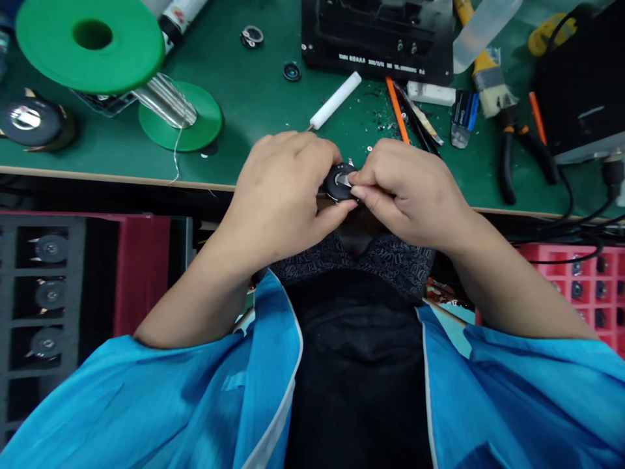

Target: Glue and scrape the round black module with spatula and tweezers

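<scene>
My left hand [286,192] is closed around the edge of a small black round part [333,185], with thumb and fingers on its rim. The part is held just over the bench's front edge, and a metal tab shows at its top. My right hand [415,189] pinches a small pale flat piece [344,179] against the part's face. The fingertips partly hide this piece. A white-handled tool [336,99] lies on the green bench just beyond my hands, its thin tip towards my left hand.
A green solder spool [180,117] stands at left, near a black round device [34,120]. Small round parts [291,71] lie behind. Pliers [508,156], a brush [493,85] and an orange stick [398,109] lie at right. Below are a foam tray [73,260] and a pink divided tray [551,254].
</scene>
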A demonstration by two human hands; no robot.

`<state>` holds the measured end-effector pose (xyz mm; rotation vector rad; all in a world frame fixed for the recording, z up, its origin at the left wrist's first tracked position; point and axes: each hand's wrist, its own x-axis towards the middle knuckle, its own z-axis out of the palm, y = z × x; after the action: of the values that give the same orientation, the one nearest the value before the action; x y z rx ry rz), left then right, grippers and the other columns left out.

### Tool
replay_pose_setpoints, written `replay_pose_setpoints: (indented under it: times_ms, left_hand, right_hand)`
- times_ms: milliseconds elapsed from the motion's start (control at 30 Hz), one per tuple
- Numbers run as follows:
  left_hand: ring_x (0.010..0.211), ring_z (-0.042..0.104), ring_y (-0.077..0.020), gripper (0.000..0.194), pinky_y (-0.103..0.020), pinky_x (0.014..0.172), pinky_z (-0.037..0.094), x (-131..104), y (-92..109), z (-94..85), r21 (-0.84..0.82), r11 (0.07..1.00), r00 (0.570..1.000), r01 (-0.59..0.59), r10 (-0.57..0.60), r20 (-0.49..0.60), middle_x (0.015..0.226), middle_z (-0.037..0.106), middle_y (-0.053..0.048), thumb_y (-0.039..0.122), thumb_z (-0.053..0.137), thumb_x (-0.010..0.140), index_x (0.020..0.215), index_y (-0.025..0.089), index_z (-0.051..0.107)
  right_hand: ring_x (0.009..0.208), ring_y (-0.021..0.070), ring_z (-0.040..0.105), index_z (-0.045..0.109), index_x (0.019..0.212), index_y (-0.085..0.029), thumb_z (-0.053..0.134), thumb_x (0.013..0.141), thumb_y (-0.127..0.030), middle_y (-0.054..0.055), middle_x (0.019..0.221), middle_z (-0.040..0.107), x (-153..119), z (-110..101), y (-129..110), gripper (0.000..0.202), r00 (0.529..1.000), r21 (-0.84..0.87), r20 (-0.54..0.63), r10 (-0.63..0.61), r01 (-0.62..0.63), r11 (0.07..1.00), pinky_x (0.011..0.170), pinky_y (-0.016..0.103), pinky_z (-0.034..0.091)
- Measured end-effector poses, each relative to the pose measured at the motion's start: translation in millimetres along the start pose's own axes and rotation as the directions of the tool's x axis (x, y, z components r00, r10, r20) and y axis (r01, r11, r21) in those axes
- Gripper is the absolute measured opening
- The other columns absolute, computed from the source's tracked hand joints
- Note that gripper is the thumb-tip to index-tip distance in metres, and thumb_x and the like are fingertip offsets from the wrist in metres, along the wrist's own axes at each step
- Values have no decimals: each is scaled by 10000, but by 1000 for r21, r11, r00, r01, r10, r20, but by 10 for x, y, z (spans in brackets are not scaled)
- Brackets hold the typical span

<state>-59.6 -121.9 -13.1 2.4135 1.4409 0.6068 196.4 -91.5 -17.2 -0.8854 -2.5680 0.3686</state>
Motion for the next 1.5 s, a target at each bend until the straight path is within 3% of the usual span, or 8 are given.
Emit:
replay_pose_setpoints:
  times_ms: [300,433,567,900,1133,1367,1433,1500]
  left_hand:
    - [1286,791,-463,252,-657,1124,595,8,-13,7,-44,999,999,29,-28,15,1241,812,-154,373,769,1035,1239,251,686]
    - [1226,774,-453,218,-657,1049,603,14,-23,10,-51,999,1000,19,-19,-3,1174,802,-134,418,720,1034,1206,292,675]
    - [1238,788,-483,265,-689,1088,593,14,-15,18,-31,999,999,37,-37,6,1199,803,-170,376,762,1010,1227,240,696]
    - [1169,800,-396,240,-560,1061,601,44,66,-33,-16,994,994,107,-107,-3,1140,824,-119,334,830,1010,1208,225,749]
    - [1234,785,-394,260,-567,1110,581,61,131,-51,11,989,989,147,-147,26,1169,817,-127,412,780,1082,1257,220,756]
    - [1272,778,-384,289,-592,1130,609,63,163,-113,29,990,988,137,-139,63,1249,839,-125,425,756,1129,1318,206,751]
    - [1287,783,-385,295,-591,1146,610,68,161,-120,25,990,988,137,-138,71,1262,839,-126,424,759,1132,1330,206,751]
    - [1307,795,-402,312,-585,1163,609,77,158,-118,29,989,986,145,-147,82,1262,837,-135,410,784,1109,1330,192,758]
  right_hand:
    - [1011,268,743,696,1124,-302,568,1269,-395,58,1102,772,39,-31,11,215,999,8,34,-21,21,1000,821,425,541]
    - [1003,271,742,697,1166,-299,534,1282,-375,67,1124,771,16,1,-46,214,998,-23,-40,43,-44,999,840,433,551]
    - [1056,270,757,687,1146,-305,582,1275,-382,56,1122,776,28,7,-14,183,1000,-13,8,16,-16,1000,861,420,576]
    - [1127,317,769,769,1187,-312,595,1231,-374,82,1173,796,90,-73,2,190,998,6,42,35,-36,999,925,466,608]
    - [1241,362,764,866,1306,-336,630,1211,-499,121,1261,811,34,-68,65,302,994,77,-100,31,-24,997,1057,564,667]
    - [1161,364,777,875,1324,-352,652,1212,-644,116,1194,835,-64,-111,142,384,960,130,-271,65,-31,991,1026,594,684]
    - [1079,323,764,866,1311,-342,687,1198,-643,103,1187,825,-38,-165,301,368,912,115,-398,98,-57,992,954,530,679]
    - [1018,273,738,851,1305,-313,745,1171,-514,85,1176,808,30,-249,585,264,795,93,-598,101,-56,994,903,465,649]
